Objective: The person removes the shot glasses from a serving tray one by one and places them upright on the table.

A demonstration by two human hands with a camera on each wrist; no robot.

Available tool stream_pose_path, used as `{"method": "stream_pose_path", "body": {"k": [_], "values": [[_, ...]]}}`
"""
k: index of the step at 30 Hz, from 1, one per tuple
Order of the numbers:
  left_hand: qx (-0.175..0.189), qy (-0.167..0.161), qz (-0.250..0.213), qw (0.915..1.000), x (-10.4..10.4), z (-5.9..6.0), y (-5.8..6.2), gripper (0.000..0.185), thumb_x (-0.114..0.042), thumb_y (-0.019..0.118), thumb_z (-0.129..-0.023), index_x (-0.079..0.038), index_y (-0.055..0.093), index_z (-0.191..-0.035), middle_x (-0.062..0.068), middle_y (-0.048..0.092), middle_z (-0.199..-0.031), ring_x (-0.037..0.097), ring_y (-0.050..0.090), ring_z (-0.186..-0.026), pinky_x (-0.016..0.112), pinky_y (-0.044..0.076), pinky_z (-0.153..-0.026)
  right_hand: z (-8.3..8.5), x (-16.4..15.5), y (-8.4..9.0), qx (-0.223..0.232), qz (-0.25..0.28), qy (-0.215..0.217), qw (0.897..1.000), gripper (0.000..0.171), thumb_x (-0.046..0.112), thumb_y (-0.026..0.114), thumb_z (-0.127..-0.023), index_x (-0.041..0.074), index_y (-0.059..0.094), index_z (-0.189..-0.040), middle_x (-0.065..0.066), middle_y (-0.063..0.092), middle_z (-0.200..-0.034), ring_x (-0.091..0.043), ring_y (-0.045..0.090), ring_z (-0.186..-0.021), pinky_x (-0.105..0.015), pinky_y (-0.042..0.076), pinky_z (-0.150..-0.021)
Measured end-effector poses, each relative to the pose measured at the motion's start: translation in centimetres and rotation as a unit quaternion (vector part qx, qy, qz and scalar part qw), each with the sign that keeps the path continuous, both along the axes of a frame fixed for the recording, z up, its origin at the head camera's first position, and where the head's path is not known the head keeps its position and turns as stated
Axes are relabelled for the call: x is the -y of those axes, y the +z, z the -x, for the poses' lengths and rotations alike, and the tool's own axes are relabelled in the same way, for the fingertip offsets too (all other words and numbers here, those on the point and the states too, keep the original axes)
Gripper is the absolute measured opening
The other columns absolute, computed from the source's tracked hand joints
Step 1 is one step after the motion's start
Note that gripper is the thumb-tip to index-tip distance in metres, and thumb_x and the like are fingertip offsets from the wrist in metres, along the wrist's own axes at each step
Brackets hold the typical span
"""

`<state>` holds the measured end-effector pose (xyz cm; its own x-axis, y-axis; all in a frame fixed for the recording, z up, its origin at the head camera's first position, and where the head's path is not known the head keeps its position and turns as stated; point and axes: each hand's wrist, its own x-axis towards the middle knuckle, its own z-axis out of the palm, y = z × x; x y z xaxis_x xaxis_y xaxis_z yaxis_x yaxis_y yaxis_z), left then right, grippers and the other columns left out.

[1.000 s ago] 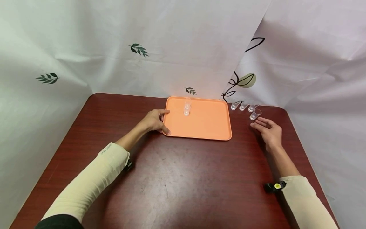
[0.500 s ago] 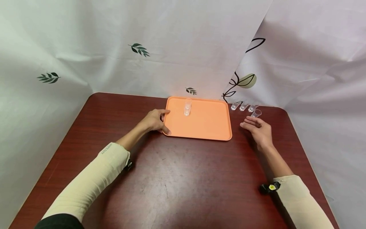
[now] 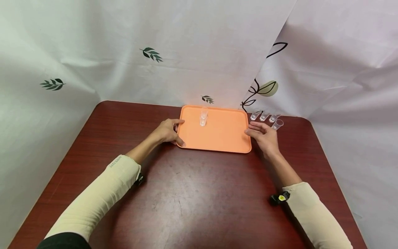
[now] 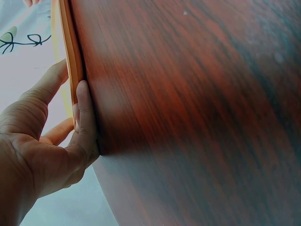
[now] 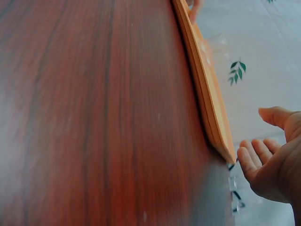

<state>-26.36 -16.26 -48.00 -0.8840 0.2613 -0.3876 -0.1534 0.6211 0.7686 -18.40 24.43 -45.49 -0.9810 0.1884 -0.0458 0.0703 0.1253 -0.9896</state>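
Gripping the flat orange plastic tray (image 3: 224, 135) at its left rim, left hand (image 3: 168, 131) steadies this light, stiff piece; right hand (image 3: 264, 136) spread loosely beside the right rim.

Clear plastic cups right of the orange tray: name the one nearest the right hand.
The clear plastic cup standing alone in front of the row of three, closest to the right hand.
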Motion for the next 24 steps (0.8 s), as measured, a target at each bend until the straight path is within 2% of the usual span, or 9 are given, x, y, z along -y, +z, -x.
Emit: {"method": "stream_pose_path", "body": {"k": [3,5,7,8,11,14,21,22,24], "values": [[-0.005,-0.009,-0.001,0.9999,0.0,-0.1,0.0,0.128,-0.004,0.113,-0.058,-0.014,0.053,-0.170,0.007,0.052,-0.096,0.022,0.070,-0.060,0.037,0.068,-0.058,0.4,0.9,-0.2,-0.001,0.003,0.010,1.000,0.056,0.001,0.086,-0.096,-0.013,0.066,-0.146,0.007,0.084,-0.111,0.005,0.077,-0.100,-0.012,0.065,-0.091],[-0.008,-0.012,-0.002,0.9999,-0.1,-0.4,0.5,0.126,-0.004,0.113,-0.059,-0.012,0.052,-0.170,0.006,0.051,-0.096,0.021,0.070,-0.060,0.036,0.068,-0.057,0.6,1.5,-0.3,0.000,0.008,0.016,1.000,0.056,0.000,0.086,-0.096,-0.014,0.066,-0.146,0.003,0.084,-0.114,0.004,0.077,-0.100,-0.013,0.065,-0.092],[-0.008,-0.013,-0.002,0.9999,-0.2,-1.0,1.4,0.125,-0.003,0.112,-0.060,-0.012,0.053,-0.170,0.007,0.051,-0.096,0.019,0.069,-0.061,0.035,0.068,-0.059,0.9,2.1,-0.4,0.002,0.009,0.024,1.000,0.055,0.000,0.086,-0.096,-0.013,0.066,-0.146,-0.004,0.084,-0.119,0.004,0.077,-0.101,-0.014,0.065,-0.093],[-0.011,-0.017,-0.005,0.9998,-0.1,-1.0,1.3,0.125,-0.004,0.112,-0.061,-0.012,0.052,-0.170,0.007,0.051,-0.095,0.020,0.069,-0.060,0.034,0.067,-0.058,1.0,2.3,-0.4,0.002,0.007,0.027,1.000,0.055,0.000,0.086,-0.096,-0.013,0.066,-0.146,-0.008,0.083,-0.123,0.003,0.076,-0.102,-0.015,0.065,-0.094],[-0.015,-0.018,-0.004,0.9997,-0.3,-1.7,2.3,0.121,-0.002,0.110,-0.063,-0.011,0.053,-0.170,0.008,0.051,-0.096,0.018,0.068,-0.061,0.033,0.068,-0.060,1.3,3.1,-0.6,0.003,0.005,0.040,0.999,0.056,0.001,0.087,-0.096,-0.013,0.066,-0.147,-0.022,0.078,-0.134,0.002,0.076,-0.103,-0.016,0.066,-0.096],[-0.017,-0.018,-0.006,0.9997,-0.3,-2.1,2.8,0.118,-0.001,0.109,-0.065,-0.011,0.053,-0.169,0.008,0.051,-0.097,0.016,0.066,-0.062,0.032,0.068,-0.061,1.6,3.9,-0.6,0.006,-0.003,0.052,0.999,0.056,0.003,0.087,-0.097,-0.012,0.066,-0.147,-0.031,0.073,-0.141,0.002,0.076,-0.103,-0.016,0.066,-0.096],[-0.017,-0.012,-0.005,0.9998,-0.4,-2.3,2.9,0.116,0.001,0.107,-0.067,-0.011,0.053,-0.169,0.008,0.050,-0.100,0.014,0.062,-0.065,0.029,0.067,-0.060,2.1,5.4,-1.1,0.012,-0.025,0.070,0.997,0.054,0.006,0.088,-0.096,-0.009,0.070,-0.145,-0.033,0.072,-0.144,0.003,0.075,-0.099,-0.012,0.064,-0.091],[-0.016,-0.010,0.003,0.9998,-0.6,-2.6,3.3,0.114,0.002,0.106,-0.069,-0.012,0.053,-0.169,0.008,0.049,-0.102,0.013,0.061,-0.067,0.029,0.067,-0.062,2.2,5.6,-1.2,0.013,-0.026,0.072,0.997,0.054,0.006,0.088,-0.096,-0.009,0.070,-0.145,-0.032,0.072,-0.144,0.002,0.075,-0.100,-0.012,0.064,-0.090],[-0.016,-0.009,0.007,0.9998,-0.7,-2.6,3.3,0.114,0.003,0.106,-0.069,-0.013,0.054,-0.169,0.007,0.049,-0.101,0.012,0.061,-0.067,0.028,0.066,-0.061,2.2,6.0,-1.4,0.014,-0.028,0.077,0.997,0.054,0.007,0.088,-0.096,-0.008,0.071,-0.144,-0.031,0.073,-0.143,-0.001,0.076,-0.103,-0.011,0.064,-0.089]]}}
